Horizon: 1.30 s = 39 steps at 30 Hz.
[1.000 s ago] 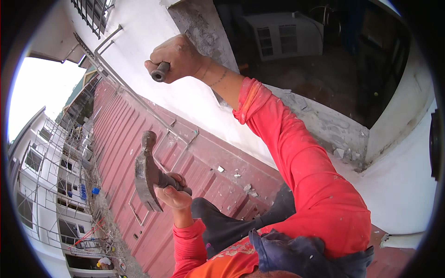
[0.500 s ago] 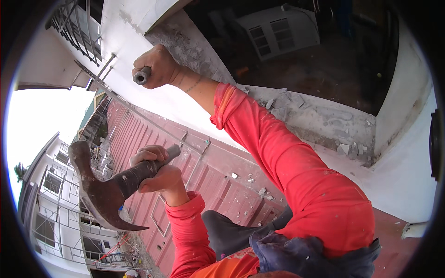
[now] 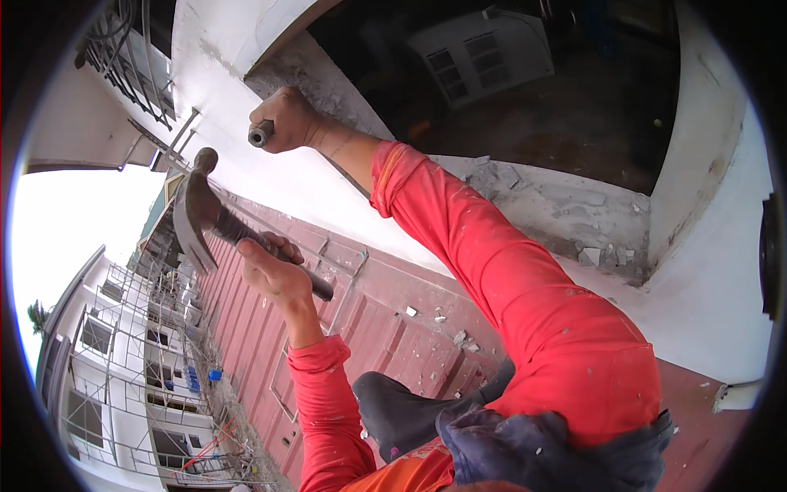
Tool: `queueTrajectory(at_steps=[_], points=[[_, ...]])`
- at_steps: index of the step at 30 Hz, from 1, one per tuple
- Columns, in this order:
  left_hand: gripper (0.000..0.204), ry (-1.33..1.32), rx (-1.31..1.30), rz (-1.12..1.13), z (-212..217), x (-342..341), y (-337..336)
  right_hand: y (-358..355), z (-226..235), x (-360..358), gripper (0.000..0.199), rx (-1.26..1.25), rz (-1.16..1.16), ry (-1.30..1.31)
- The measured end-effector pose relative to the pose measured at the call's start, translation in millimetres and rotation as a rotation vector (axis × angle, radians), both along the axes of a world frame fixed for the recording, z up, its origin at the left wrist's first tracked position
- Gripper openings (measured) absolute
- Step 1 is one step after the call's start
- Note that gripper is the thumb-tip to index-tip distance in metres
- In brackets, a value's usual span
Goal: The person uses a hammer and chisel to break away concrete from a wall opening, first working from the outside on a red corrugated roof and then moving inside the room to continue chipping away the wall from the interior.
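My left hand is closed round the dark wrapped handle of a claw hammer. The hammer head is raised beyond my fingers, its round face up and its curved claw down. Farther up, my right hand makes a fist round a grey metal bar. Only the bar's round, hollow-looking end shows, aimed toward the hammer side; the rest is hidden by my hand. The hammer and the bar are apart. My right fist is in front of the chipped edge of a wall opening.
Broken plaster lies on the rough ledge of the opening. A white louvred panel stands in the dark room behind. Below is a red ribbed metal roof with scattered chips. Scaffolding fronts a white building at left.
The hammer has swung up and away from me, its head now nearer the bar and turned more upright. My right hand has shifted slightly to the right in view, still gripping the bar.
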<state>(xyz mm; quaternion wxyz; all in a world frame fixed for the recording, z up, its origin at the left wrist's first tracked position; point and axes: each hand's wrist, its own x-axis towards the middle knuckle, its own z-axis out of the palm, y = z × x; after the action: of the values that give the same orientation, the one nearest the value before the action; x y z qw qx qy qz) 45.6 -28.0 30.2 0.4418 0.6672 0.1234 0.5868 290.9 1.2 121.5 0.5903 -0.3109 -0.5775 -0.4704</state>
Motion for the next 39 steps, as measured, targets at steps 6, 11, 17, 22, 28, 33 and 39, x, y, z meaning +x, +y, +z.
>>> queueTrajectory(at_steps=[6,11,17,22,28,33,39], points=[[0.078,0.209,-0.008,-0.048,-5,1,8,6,-8,-4,0.020,-0.149,-0.130,0.113],[0.051,0.179,-0.380,-0.218,-62,-73,20,-61,-86,-90,0.047,-0.241,0.039,0.494],[0.043,0.346,-0.843,-0.381,-194,-146,-9,-107,-255,-240,0.042,-0.868,0.012,0.307],[0.028,0.050,-1.444,-0.774,-273,-140,20,-103,-324,-294,0.041,-1.205,-0.120,0.299],[0.018,0.318,-1.410,-0.779,-320,-93,94,-132,-274,-293,0.076,-1.315,-0.516,0.180],[0.014,0.314,-1.375,-0.734,-343,-98,140,-283,-229,-206,0.073,-0.693,-1.371,0.595],[0.015,0.238,-1.476,-0.587,-393,-107,163,-334,-258,-141,0.096,-0.950,-1.720,1.075]])
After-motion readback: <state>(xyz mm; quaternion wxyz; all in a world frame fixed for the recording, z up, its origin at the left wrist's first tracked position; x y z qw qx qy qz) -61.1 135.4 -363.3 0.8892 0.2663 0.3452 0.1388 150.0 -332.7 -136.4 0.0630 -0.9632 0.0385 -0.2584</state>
